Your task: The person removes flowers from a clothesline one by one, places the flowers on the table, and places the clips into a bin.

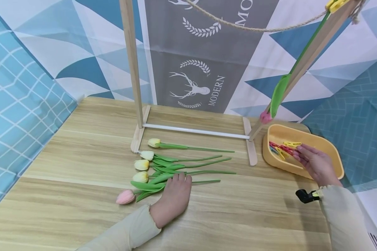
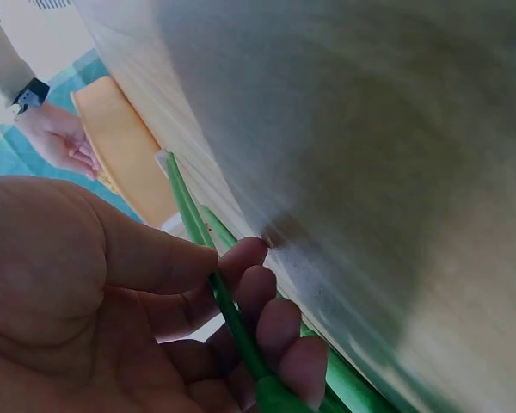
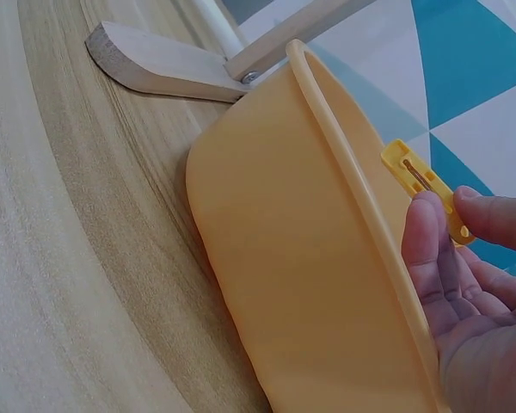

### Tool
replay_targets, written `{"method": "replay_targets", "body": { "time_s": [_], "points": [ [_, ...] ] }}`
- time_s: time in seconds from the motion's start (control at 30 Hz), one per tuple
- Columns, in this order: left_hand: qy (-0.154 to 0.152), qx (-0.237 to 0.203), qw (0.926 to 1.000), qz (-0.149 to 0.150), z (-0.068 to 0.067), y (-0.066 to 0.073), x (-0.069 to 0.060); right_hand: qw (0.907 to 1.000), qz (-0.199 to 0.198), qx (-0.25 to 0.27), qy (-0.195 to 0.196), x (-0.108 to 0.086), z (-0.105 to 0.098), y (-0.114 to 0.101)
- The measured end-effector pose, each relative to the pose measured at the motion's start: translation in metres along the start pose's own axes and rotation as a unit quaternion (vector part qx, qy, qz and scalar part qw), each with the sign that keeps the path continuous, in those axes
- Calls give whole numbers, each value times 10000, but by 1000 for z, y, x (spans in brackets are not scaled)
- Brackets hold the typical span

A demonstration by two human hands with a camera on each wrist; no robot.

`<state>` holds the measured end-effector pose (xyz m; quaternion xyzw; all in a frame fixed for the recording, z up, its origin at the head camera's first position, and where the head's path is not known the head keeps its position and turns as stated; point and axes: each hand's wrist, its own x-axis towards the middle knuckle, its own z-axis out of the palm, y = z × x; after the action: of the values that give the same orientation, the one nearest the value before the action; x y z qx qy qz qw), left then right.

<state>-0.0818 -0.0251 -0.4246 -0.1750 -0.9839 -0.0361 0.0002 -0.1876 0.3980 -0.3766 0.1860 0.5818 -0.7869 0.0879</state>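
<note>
My left hand (image 1: 176, 195) is low over the table, thumb and fingers pinching the green stem (image 2: 232, 318) of a pink artificial tulip (image 1: 125, 197). Its bloom points left. Several pale yellow tulips (image 1: 141, 164) lie just beyond, stems to the right. My right hand (image 1: 317, 165) is over the orange-yellow basin (image 3: 275, 224) and pinches a yellow clothespin (image 3: 421, 185) between thumb and fingers. Inside the basin lie more clothespins (image 1: 287, 150), red, yellow and blue. Another pink tulip (image 1: 265, 117) hangs bloom down at the right, held at its stem by a yellow clothespin (image 1: 336, 5).
A wooden frame stands at the back, with a left post (image 1: 132, 62), a right post (image 1: 320, 42) and a white crossbar (image 1: 194, 130) low between its feet. A rope (image 1: 254, 29) sags across its top. Patterned cloth (image 1: 188, 52) hangs behind the wooden table (image 1: 238, 216).
</note>
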Motion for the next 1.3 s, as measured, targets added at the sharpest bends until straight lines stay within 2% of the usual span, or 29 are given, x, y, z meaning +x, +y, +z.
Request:
{"method": "replay_targets", "body": {
  "time_s": [0.27, 0.63, 0.83, 0.97, 1.1, 1.23, 1.3],
  "points": [
    [72, 57, 10000, 16, 3, -1, 1, 9998, 95, -145, -10, 4, 2, -1],
    [-129, 109, 9999, 34, 0, 0, 1, 9981, 461, -413, 78, 9, 2, -5],
    [-62, 207, 9998, 52, 1, 1, 1, 9929, 711, -940, -130, 11, -2, -9],
    [-85, 193, 9998, 45, 1, 0, 1, 9837, 826, -1590, -148, 13, -8, -11],
    [-154, 120, 9998, 33, 0, 0, 1, 9690, 848, -2315, -148, 14, -15, -12],
    [-164, 111, 9998, 23, 0, -1, 1, 9487, 931, -3017, -142, 16, -20, -14],
    [-153, 114, 9998, 19, 0, -1, 0, 9348, 972, -3414, -81, 17, -21, -15]
  ]
}}
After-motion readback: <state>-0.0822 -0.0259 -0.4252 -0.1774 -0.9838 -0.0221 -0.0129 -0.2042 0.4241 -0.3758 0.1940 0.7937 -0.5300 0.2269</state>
